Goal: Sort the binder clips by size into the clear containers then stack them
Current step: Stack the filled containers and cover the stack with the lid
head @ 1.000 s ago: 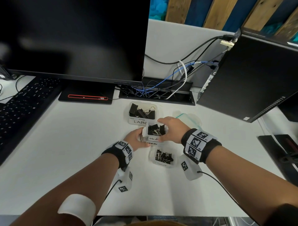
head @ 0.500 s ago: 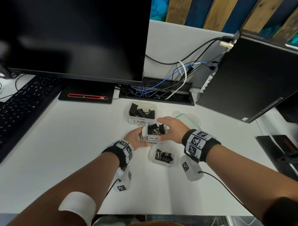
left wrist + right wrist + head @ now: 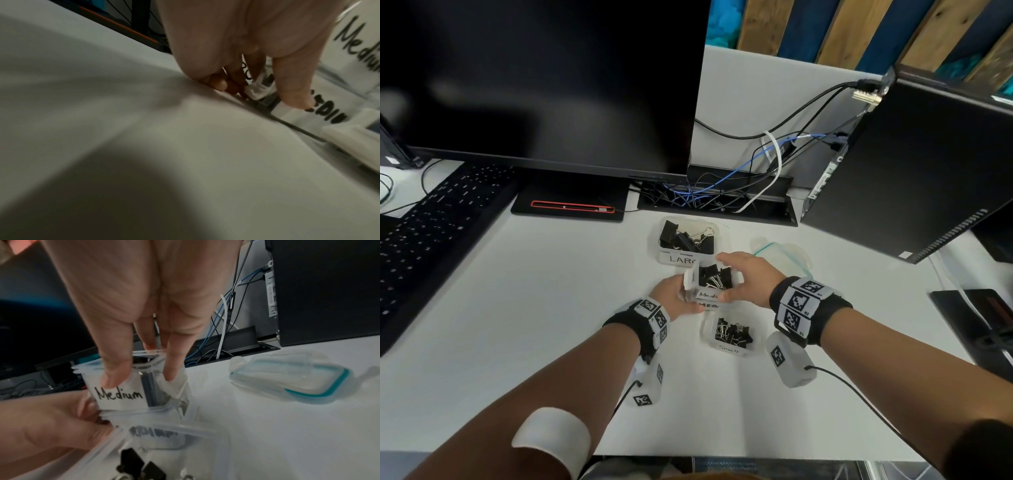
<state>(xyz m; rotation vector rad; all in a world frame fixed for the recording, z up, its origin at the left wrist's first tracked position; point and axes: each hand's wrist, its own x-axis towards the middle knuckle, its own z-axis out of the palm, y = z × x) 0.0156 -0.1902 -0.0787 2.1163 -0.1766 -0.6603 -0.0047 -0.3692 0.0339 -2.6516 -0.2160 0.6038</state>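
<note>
Three clear containers of black binder clips stand in a row: Large (image 3: 681,259) at the back, Medium (image 3: 707,294) in the middle, Small (image 3: 727,347) nearest me. My right hand (image 3: 748,277) grips the Medium container (image 3: 119,395) from above, thumb on its label and fingers over the far rim. That container sits slightly tilted in a second clear container (image 3: 154,434), also labelled medium. My left hand (image 3: 671,296) pinches the left edge of this lower container (image 3: 329,116), fingertips (image 3: 292,97) down at the desk.
A clear lid with a teal seal (image 3: 784,251) lies right of the Large container. A monitor (image 3: 544,85), a keyboard (image 3: 431,222), a cable tray (image 3: 715,198) and a computer tower (image 3: 914,171) ring the back of the white desk (image 3: 551,308).
Both hands stay on the two medium containers. The upper one has tipped a little between my hands, otherwise nothing has shifted.
</note>
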